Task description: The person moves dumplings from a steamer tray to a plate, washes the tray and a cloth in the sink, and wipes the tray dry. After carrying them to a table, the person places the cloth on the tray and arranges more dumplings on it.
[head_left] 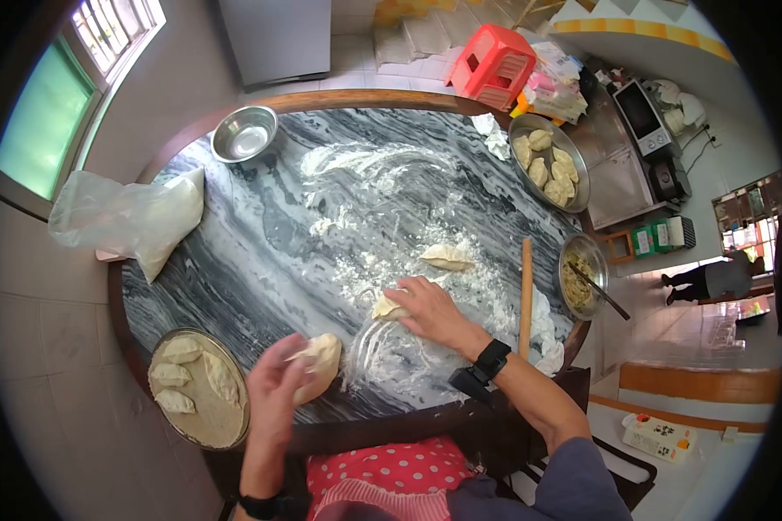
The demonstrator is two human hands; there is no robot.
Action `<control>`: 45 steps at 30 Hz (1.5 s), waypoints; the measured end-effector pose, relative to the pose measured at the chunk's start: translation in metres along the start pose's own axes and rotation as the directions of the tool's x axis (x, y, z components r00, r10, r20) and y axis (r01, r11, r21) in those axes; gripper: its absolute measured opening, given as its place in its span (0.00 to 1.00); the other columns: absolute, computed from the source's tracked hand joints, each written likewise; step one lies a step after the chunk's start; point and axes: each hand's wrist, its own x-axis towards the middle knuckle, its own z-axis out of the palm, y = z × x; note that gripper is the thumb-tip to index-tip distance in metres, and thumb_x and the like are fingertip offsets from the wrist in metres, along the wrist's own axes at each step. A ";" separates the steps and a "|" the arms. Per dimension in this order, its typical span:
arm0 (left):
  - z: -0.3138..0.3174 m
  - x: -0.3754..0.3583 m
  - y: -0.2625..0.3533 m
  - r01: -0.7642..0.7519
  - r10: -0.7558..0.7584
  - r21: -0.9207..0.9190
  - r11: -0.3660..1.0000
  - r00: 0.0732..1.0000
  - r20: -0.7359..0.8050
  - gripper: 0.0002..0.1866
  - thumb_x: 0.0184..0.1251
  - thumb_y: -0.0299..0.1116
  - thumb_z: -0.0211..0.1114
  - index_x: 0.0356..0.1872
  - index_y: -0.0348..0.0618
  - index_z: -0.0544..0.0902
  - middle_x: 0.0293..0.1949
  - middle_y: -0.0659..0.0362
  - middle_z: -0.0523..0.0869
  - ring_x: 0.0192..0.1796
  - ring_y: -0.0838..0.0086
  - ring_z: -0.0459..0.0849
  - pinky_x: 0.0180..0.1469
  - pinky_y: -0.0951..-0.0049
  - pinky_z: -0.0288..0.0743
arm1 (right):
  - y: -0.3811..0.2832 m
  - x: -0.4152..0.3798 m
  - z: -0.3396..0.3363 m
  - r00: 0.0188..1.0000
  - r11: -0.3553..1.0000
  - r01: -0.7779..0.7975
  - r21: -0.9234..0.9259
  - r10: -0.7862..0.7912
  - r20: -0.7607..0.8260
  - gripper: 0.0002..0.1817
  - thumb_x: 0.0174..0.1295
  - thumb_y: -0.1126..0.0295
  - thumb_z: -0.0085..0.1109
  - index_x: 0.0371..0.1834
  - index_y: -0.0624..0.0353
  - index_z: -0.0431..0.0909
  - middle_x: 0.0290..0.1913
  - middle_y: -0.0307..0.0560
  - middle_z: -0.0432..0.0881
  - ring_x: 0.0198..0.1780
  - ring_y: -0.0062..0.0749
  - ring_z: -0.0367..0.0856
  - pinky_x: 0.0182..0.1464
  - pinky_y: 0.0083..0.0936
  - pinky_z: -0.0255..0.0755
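Observation:
My right hand reaches over the floured table, its fingers closed on the edge of a pale dumpling. Just beyond it lies another folded dumpling. At the table's near edge, my left hand is beside a smooth lump of dough. Its fingers are curled and smeared by motion, overlapping the lump's left side. A wooden rolling pin lies to the right of my right hand. White flour is scattered over the marble surface.
A round tray with several dumplings sits front left. At the left edge rests a plastic bag of flour, with a metal bowl farther back. On the right are a pan of dumplings and a bowl of filling.

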 end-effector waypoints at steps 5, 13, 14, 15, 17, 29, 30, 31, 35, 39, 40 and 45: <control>0.059 0.008 -0.033 0.086 -0.084 -0.020 0.996 0.993 0.087 0.22 0.70 0.32 0.60 0.62 0.35 0.72 0.56 0.52 0.79 0.51 0.69 0.82 0.50 0.69 0.80 | 0.004 0.005 -0.007 0.999 0.994 -0.042 0.105 0.041 0.011 0.27 0.52 0.70 0.66 0.58 0.56 0.74 0.50 0.50 0.77 0.50 0.45 0.77 0.50 0.37 0.74; 0.111 0.029 -0.079 0.298 -0.313 -0.273 0.915 0.950 -0.012 0.29 0.74 0.39 0.56 0.70 0.38 0.62 0.61 0.54 0.74 0.58 0.68 0.76 0.57 0.64 0.74 | 0.011 -0.028 -0.015 0.784 -0.183 -0.553 0.813 0.216 0.582 0.19 0.68 0.64 0.55 0.56 0.65 0.74 0.46 0.45 0.82 0.43 0.28 0.83 0.41 0.29 0.79; 0.121 0.028 -0.077 0.299 -0.314 -0.274 0.914 0.950 -0.010 0.29 0.74 0.39 0.56 0.70 0.38 0.62 0.61 0.54 0.74 0.58 0.68 0.76 0.57 0.64 0.74 | 0.009 -0.037 -0.018 0.795 -0.320 -0.529 0.786 0.138 0.591 0.19 0.69 0.62 0.53 0.57 0.64 0.73 0.47 0.45 0.82 0.43 0.28 0.83 0.41 0.31 0.80; 0.132 0.026 -0.073 0.259 -0.264 -0.259 0.931 0.964 0.015 0.30 0.75 0.40 0.55 0.71 0.39 0.59 0.61 0.55 0.74 0.58 0.69 0.75 0.58 0.66 0.72 | 0.006 -0.045 -0.021 0.809 -0.451 -0.500 0.739 0.061 0.585 0.19 0.71 0.60 0.51 0.57 0.63 0.73 0.47 0.44 0.82 0.44 0.28 0.83 0.41 0.33 0.80; 0.143 0.029 -0.077 0.212 -0.202 -0.240 0.947 0.977 0.065 0.31 0.75 0.41 0.54 0.73 0.39 0.57 0.60 0.55 0.73 0.58 0.70 0.75 0.59 0.67 0.70 | -0.010 -0.057 -0.023 0.803 -0.460 -0.485 0.744 0.102 0.587 0.19 0.72 0.59 0.49 0.57 0.61 0.73 0.47 0.42 0.82 0.45 0.28 0.82 0.39 0.34 0.80; 0.170 0.053 -0.093 0.137 -0.098 -0.318 0.938 0.986 0.135 0.26 0.77 0.48 0.48 0.63 0.36 0.69 0.54 0.52 0.79 0.57 0.63 0.78 0.60 0.62 0.70 | -0.036 -0.107 -0.036 0.780 -0.263 -0.365 0.893 0.438 0.448 0.20 0.67 0.60 0.58 0.56 0.61 0.76 0.40 0.39 0.80 0.40 0.27 0.82 0.40 0.24 0.75; 0.169 0.044 -0.089 0.249 -0.111 -0.435 0.866 0.942 0.317 0.27 0.76 0.52 0.48 0.61 0.38 0.70 0.52 0.53 0.80 0.56 0.64 0.77 0.60 0.59 0.69 | -0.038 -0.108 -0.034 0.811 0.197 -0.331 0.923 0.560 0.170 0.21 0.66 0.61 0.58 0.58 0.60 0.75 0.42 0.43 0.81 0.42 0.34 0.82 0.42 0.26 0.75; 0.172 0.035 -0.085 0.245 -0.112 -0.426 0.871 0.943 0.313 0.27 0.76 0.52 0.48 0.61 0.38 0.70 0.52 0.53 0.80 0.56 0.64 0.77 0.60 0.59 0.69 | -0.039 -0.109 -0.034 0.829 0.618 -0.282 0.734 0.542 -0.138 0.23 0.65 0.63 0.59 0.61 0.59 0.74 0.43 0.47 0.81 0.43 0.40 0.83 0.45 0.29 0.75; 0.182 0.028 -0.077 0.275 -0.122 -0.423 0.863 0.927 0.354 0.20 0.74 0.41 0.56 0.59 0.41 0.69 0.50 0.56 0.80 0.53 0.65 0.79 0.57 0.62 0.73 | -0.055 -0.113 -0.044 0.849 0.877 -0.218 0.427 0.387 -0.360 0.29 0.58 0.67 0.63 0.65 0.51 0.72 0.56 0.54 0.74 0.56 0.51 0.76 0.54 0.37 0.73; 0.195 0.025 -0.066 0.253 -0.130 -0.441 0.861 0.948 0.289 0.18 0.74 0.38 0.56 0.59 0.41 0.71 0.50 0.57 0.80 0.52 0.68 0.80 0.55 0.65 0.75 | -0.049 -0.109 -0.054 0.803 0.834 -0.129 0.536 0.405 -0.436 0.33 0.59 0.66 0.64 0.69 0.56 0.65 0.63 0.57 0.68 0.62 0.54 0.70 0.57 0.39 0.72; 0.197 0.025 -0.065 0.225 -0.124 -0.404 0.887 0.957 0.261 0.17 0.74 0.37 0.56 0.58 0.41 0.72 0.50 0.57 0.80 0.52 0.69 0.80 0.55 0.65 0.75 | -0.048 -0.108 -0.053 0.793 0.839 -0.092 0.537 0.388 -0.469 0.32 0.58 0.66 0.65 0.67 0.59 0.67 0.62 0.58 0.70 0.61 0.54 0.71 0.57 0.39 0.72; 0.198 0.030 -0.077 0.256 -0.125 -0.478 0.841 0.950 0.288 0.16 0.75 0.36 0.54 0.58 0.42 0.72 0.50 0.58 0.80 0.51 0.69 0.80 0.54 0.65 0.76 | -0.050 -0.104 -0.048 0.796 0.686 -0.193 0.702 0.527 -0.296 0.30 0.56 0.69 0.67 0.63 0.60 0.70 0.52 0.58 0.77 0.57 0.52 0.76 0.55 0.39 0.72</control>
